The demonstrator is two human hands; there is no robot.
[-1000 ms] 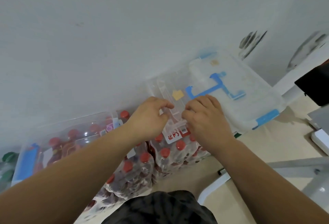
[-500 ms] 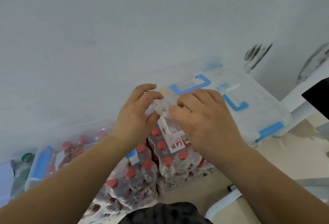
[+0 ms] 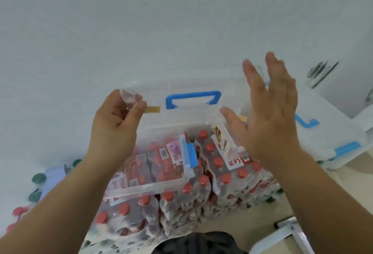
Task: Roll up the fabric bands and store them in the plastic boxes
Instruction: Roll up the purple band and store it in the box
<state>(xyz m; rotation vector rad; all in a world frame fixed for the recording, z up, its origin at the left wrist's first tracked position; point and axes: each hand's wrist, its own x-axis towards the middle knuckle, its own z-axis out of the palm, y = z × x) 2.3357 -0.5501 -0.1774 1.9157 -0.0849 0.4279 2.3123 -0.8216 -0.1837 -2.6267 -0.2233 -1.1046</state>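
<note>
A clear plastic box (image 3: 161,185) rests on packs of bottles, and its clear lid (image 3: 181,112) with a blue handle (image 3: 192,97) stands raised toward the wall. My left hand (image 3: 115,124) pinches the lid's left corner between thumb and fingers. My right hand (image 3: 268,110) is held up flat beside the lid's right edge, fingers straight, and I cannot tell whether it touches the lid. A second clear box (image 3: 323,132) with blue latches lies closed to the right. No fabric band is in view.
Shrink-wrapped packs of red-capped bottles (image 3: 191,203) fill the floor under the box, against a white wall (image 3: 141,32). Green-capped bottles (image 3: 38,179) stand at the far left. A white metal frame (image 3: 288,231) lies on the beige floor at the lower right.
Both hands were curled on the small box's front edge. The lid has swung up and open; my right hand has let go and spread flat, while my left still pinches the lid.
</note>
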